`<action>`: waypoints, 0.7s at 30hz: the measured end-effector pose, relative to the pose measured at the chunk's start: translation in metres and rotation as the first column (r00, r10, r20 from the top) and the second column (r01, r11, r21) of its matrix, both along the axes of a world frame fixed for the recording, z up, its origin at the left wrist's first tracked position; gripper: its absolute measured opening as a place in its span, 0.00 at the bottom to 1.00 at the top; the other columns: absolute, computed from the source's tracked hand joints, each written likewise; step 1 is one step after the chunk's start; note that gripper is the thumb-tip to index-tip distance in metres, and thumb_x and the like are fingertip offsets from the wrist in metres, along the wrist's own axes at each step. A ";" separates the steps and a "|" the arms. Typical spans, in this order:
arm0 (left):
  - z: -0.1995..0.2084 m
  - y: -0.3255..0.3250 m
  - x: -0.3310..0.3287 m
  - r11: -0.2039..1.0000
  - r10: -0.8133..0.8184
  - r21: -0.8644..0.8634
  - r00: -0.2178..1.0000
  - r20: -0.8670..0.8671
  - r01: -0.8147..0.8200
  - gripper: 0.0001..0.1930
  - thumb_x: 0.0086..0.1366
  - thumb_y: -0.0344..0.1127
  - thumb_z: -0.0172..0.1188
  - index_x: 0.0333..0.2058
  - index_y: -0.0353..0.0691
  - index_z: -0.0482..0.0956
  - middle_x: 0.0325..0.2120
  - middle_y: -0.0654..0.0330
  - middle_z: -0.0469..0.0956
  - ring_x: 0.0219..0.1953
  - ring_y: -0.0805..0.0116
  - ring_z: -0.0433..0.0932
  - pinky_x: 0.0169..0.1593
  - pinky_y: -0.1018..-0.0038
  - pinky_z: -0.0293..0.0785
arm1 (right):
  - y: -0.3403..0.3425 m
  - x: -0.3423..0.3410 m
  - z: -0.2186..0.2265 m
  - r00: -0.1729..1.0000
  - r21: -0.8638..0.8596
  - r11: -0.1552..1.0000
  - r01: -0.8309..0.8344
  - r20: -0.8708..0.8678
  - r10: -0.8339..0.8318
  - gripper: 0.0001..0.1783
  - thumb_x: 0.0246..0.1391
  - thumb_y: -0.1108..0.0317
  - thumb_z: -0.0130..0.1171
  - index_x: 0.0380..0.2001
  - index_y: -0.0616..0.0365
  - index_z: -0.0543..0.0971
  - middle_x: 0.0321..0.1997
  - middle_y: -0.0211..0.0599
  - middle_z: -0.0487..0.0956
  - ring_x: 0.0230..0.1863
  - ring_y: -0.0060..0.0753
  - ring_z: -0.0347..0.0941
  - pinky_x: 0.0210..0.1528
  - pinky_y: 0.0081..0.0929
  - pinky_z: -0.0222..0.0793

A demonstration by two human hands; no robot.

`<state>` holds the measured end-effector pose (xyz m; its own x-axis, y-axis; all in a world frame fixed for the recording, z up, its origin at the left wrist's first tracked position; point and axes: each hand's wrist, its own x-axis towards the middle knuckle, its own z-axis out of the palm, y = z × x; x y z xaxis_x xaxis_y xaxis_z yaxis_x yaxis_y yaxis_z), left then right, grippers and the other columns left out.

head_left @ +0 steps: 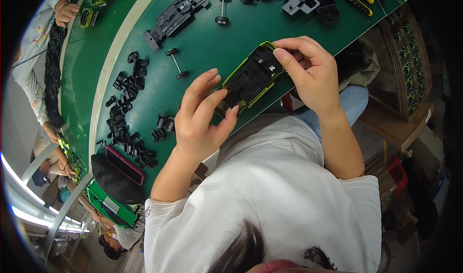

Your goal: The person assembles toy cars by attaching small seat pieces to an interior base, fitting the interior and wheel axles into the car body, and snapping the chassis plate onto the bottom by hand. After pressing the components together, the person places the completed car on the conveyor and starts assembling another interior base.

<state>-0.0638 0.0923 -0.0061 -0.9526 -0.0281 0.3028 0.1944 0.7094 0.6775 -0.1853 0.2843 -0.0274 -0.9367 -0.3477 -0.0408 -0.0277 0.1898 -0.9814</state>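
Observation:
A toy car body [254, 78] lies tilted between my two hands above the table's near edge, its black inside facing up and its bright green rim showing. My right hand [311, 73] pinches the right end between thumb and fingers. At the other end, my left hand [202, 116] has bent fingers and thumb on the body's edge; part of that grip is hidden. Beyond it on the table lie a black car chassis [177, 16] and two wheel axles, one upper axle [222, 7] and one lower axle [176, 63].
Small black seat-like parts [126, 97] are strewn on the green table [202, 44] to the left, near a dark red-framed phone [124, 164] and a black cap-like object [113, 179]. More chassis parts [308, 0] and yellow-handled pliers [354, 0] lie at the far right. Co-workers' hands [65, 13] show at left.

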 end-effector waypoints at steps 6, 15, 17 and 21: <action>-0.002 0.001 0.001 1.000 -0.016 -0.018 0.999 -0.029 0.016 0.15 0.47 0.21 0.68 0.35 0.26 0.77 0.50 0.42 0.73 0.46 0.50 0.81 0.46 0.65 0.82 | -0.001 0.000 -0.001 0.996 0.030 1.000 0.002 -0.085 0.000 0.06 0.54 0.72 0.63 0.34 0.63 0.82 0.29 0.33 0.78 0.26 0.20 0.75 0.29 0.16 0.71; -0.007 0.001 0.000 0.999 -0.048 -0.007 0.996 -0.077 0.048 0.14 0.47 0.21 0.68 0.34 0.26 0.76 0.50 0.39 0.72 0.47 0.49 0.80 0.46 0.65 0.83 | -0.003 0.001 -0.002 0.989 0.039 0.999 0.025 -0.147 -0.019 0.05 0.55 0.72 0.63 0.33 0.62 0.83 0.29 0.32 0.78 0.25 0.21 0.75 0.28 0.16 0.70; -0.007 0.000 -0.001 0.998 -0.057 -0.011 0.995 -0.077 0.056 0.14 0.47 0.21 0.68 0.34 0.26 0.76 0.50 0.39 0.72 0.47 0.48 0.80 0.45 0.65 0.83 | -0.002 0.001 -0.003 0.993 0.014 1.000 0.025 -0.116 -0.023 0.05 0.55 0.72 0.63 0.33 0.62 0.83 0.29 0.32 0.78 0.25 0.20 0.75 0.27 0.16 0.71; -0.004 0.004 -0.003 0.998 -0.061 0.010 0.995 -0.081 0.062 0.14 0.46 0.22 0.69 0.33 0.26 0.77 0.51 0.39 0.71 0.48 0.48 0.80 0.43 0.67 0.84 | -0.002 0.003 -0.005 0.991 0.006 1.000 0.031 -0.130 -0.030 0.05 0.55 0.72 0.63 0.33 0.62 0.83 0.28 0.32 0.78 0.24 0.20 0.75 0.27 0.16 0.70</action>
<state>-0.0665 0.0959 -0.0099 -0.9253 0.0258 0.3783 0.2917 0.6857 0.6669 -0.1827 0.2824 -0.0320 -0.9443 -0.3192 0.0794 -0.1493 0.2007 -0.9682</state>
